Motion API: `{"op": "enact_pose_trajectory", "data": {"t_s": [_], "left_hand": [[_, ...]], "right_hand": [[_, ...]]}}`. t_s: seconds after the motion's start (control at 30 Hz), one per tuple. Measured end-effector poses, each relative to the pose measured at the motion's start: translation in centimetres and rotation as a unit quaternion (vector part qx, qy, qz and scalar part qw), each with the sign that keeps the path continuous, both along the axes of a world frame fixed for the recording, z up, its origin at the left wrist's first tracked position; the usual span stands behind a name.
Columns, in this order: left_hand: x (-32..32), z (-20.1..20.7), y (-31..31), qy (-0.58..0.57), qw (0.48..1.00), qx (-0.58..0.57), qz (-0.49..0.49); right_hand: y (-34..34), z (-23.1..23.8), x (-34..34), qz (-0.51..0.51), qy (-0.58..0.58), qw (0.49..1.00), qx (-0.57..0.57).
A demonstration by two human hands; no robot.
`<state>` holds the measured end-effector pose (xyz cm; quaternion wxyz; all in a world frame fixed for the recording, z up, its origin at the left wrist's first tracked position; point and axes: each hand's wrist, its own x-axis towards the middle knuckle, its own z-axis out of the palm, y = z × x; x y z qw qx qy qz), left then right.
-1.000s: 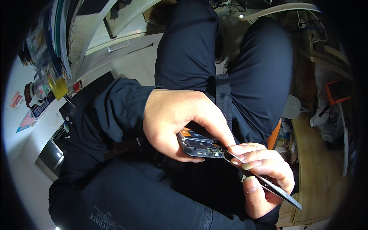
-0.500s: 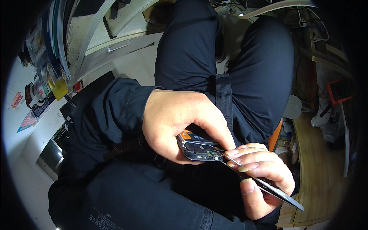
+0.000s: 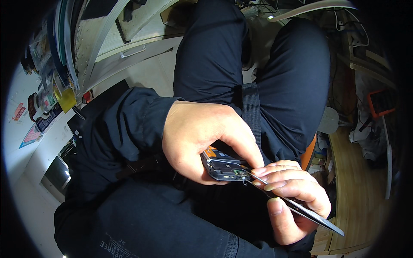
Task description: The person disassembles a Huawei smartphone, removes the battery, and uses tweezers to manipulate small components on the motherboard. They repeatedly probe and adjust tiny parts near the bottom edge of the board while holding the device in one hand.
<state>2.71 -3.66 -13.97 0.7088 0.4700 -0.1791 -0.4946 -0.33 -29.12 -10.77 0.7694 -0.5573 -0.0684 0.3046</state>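
Note:
My left hand (image 3: 202,129) is wrapped round an opened mobile phone (image 3: 228,171), tilted above my lap. Its back is off, so dark inner parts and an orange-marked battery (image 3: 211,152) show, partly covered by the hand. From the right, my right hand (image 3: 299,187) pinches a pair of metal tweezers (image 3: 322,220) between thumb and fingers. Their tips reach the phone's near right corner, close to my left thumb. At the tips is a tiny piece, too small to make out.
Dark trousers (image 3: 211,56) and a black strap (image 3: 251,112) lie behind the hands. On the left stands a white desk (image 3: 26,146) with tape rolls (image 3: 36,107); beyond it is a drawer handle (image 3: 133,52). An orange-framed device (image 3: 380,103) is at the right, over a wooden surface (image 3: 355,193).
The tweezers' tips have shifted slightly at the phone's corner, and the round silvery spot there no longer shows. My left hand and the phone have moved a little to the right.

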Motion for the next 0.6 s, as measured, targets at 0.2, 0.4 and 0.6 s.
{"op": "enact_pose_trajectory", "data": {"t_s": [0.2,0.4,0.6], "left_hand": [[-0.06,0.02,-0.12,-0.003,1.000,0.008,0.004],[-0.17,0.22,-0.24,0.007,1.000,0.019,-0.002],[-0.31,0.00,-0.33,-0.001,1.000,0.008,0.002]], "right_hand": [[0.21,-0.16,-0.06,-0.011,-0.027,0.999,-0.017],[0.22,-0.26,-0.05,-0.005,-0.048,0.999,-0.021],[0.31,-0.02,-0.31,-0.016,-0.053,0.998,-0.034]]}}
